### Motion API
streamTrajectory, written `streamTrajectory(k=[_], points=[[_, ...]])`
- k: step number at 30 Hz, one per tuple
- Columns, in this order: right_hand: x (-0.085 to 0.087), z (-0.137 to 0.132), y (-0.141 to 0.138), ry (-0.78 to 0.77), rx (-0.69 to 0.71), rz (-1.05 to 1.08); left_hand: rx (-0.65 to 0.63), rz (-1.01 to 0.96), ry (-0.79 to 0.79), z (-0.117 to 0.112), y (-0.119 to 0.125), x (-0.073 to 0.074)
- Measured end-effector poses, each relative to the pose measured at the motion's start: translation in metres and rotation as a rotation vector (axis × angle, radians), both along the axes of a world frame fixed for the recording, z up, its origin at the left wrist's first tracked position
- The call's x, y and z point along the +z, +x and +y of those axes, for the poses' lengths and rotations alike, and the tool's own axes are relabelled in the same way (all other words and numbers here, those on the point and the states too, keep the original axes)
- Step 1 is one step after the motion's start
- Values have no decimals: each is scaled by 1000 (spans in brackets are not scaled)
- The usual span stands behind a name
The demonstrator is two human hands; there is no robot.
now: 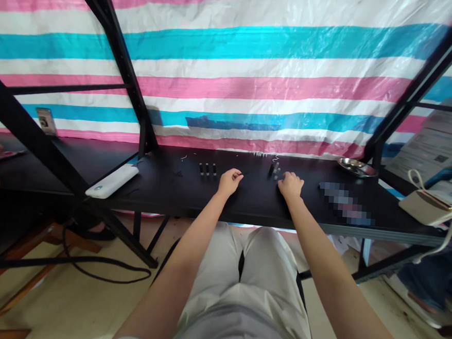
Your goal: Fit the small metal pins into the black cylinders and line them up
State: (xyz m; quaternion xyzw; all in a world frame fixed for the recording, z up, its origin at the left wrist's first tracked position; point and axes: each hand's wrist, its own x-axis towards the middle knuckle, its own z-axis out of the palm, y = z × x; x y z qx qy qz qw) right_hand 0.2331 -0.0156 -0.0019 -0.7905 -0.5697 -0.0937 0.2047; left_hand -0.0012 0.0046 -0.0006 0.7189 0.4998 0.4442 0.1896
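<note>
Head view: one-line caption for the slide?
Left hand and right hand rest curled on a black table beside small dark parts, a metal dish to the right, striped tarp behind.

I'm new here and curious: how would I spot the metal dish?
Look along the long black table below the striped tarp. Beyond the right hand, by the slanted black post, sits the metal dish: the only round, shiny thing there.

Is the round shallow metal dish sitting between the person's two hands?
No, the round shallow metal dish rests at the far right rear of the black table, well beyond the right hand.
</note>
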Motion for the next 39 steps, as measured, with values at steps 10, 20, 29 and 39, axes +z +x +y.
streamTrajectory(k=[10, 20, 29, 39], points=[[-1, 2, 3, 137, 12, 54, -50, -31, 21, 3, -1, -5], [1, 9, 6, 701, 242, 269, -63, -71, 47, 4, -1, -5], [18, -7, -34, 814, 458, 425, -59, -46, 36, 5, -1, -7], [-14, 1, -45, 286, 907, 334, -42, -8, 32, 5, 0, -8]])
